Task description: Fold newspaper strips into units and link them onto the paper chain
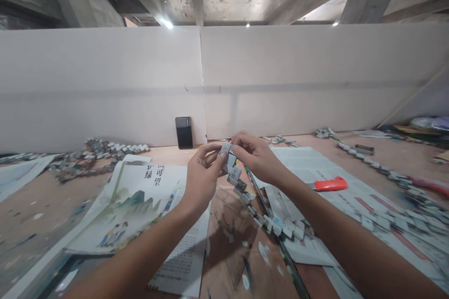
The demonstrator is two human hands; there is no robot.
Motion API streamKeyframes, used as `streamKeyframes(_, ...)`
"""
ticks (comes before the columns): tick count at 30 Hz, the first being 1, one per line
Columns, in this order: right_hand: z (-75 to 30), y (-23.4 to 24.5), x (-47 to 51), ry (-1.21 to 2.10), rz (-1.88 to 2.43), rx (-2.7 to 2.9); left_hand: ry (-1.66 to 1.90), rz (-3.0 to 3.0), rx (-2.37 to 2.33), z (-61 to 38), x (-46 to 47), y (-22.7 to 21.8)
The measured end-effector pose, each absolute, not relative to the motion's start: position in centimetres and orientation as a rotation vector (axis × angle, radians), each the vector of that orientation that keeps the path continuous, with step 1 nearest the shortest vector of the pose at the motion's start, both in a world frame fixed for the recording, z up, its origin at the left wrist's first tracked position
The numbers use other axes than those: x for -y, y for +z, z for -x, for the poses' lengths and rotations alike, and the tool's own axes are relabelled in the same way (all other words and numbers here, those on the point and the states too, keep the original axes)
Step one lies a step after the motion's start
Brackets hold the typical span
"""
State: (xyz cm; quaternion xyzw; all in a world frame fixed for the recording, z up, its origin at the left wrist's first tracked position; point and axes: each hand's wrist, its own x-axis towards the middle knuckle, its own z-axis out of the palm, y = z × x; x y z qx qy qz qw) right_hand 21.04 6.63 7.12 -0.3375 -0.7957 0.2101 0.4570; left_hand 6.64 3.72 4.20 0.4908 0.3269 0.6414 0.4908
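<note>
A chain of folded newspaper pieces (234, 175) hangs between my hands and trails down to the right onto the table. My left hand (203, 168) pinches its upper end between thumb and fingers. From the other side, my right hand (254, 155) has thumb and fingertips closed on the same end piece. Below the hands, the lower links of the chain lie near a dark, thin strip and some newspaper sheets. Fingers partly cover the topmost link.
Newspaper (140, 210) with a mountain picture lies left. A phone (184, 132) leans on the white partition (280, 74). Right are a red-handled knife (329, 184), more newspaper (298, 159) and another folded-paper chain (382, 168). Left back sits a heap of chains (101, 149).
</note>
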Motion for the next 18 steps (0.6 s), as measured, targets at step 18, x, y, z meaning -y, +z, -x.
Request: streamKeyframes(18,-22.3,8.1,-6.7,0.689,0.93,1.966,1.589,-1.367,-0.887,-6.0,-4.4,4.1)
